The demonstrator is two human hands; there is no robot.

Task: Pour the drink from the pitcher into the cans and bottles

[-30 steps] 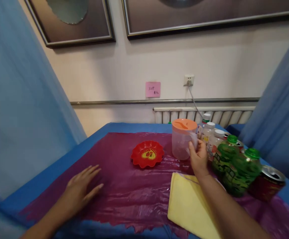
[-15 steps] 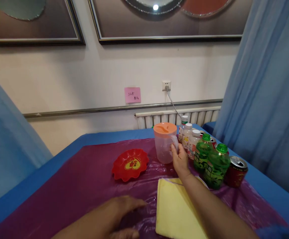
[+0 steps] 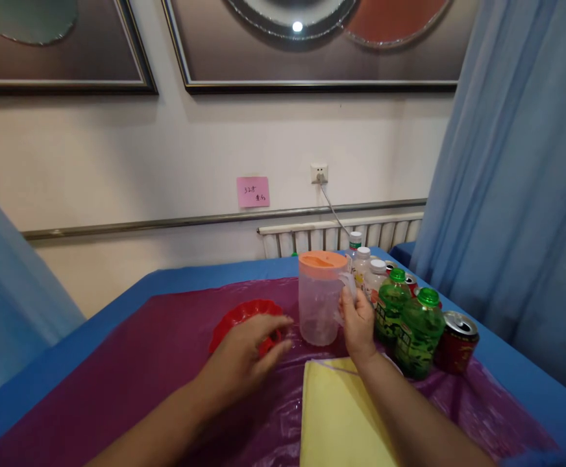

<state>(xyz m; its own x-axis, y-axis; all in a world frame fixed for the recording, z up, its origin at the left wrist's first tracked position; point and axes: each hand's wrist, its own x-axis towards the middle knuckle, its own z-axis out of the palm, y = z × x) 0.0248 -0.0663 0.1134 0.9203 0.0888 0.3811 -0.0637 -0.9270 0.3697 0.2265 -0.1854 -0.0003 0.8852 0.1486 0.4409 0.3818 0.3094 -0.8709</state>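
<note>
My right hand (image 3: 359,319) is wrapped round the handle of a clear plastic pitcher (image 3: 318,308) with an orange lid. The pitcher is upright. Just left of it, my left hand (image 3: 248,344) hangs with thumb and fingers apart and nothing between them. It covers part of a red scalloped plate (image 3: 229,316) lying on the purple sheet (image 3: 166,337). A folded yellow cloth (image 3: 336,415) lies nearest me, partly under my right forearm.
Right of the pitcher stand white-capped bottles (image 3: 375,275), green bottles (image 3: 419,334) and a dark red can (image 3: 457,340). Behind the blue-covered table (image 3: 190,266) are a radiator (image 3: 375,230) and a wall rail. Blue curtains (image 3: 511,194) hang at both sides.
My left hand has moved up and forward, from the near edge to over the red plate, beside the pitcher. My right hand still holds the pitcher, which now looks nearer and lower in view.
</note>
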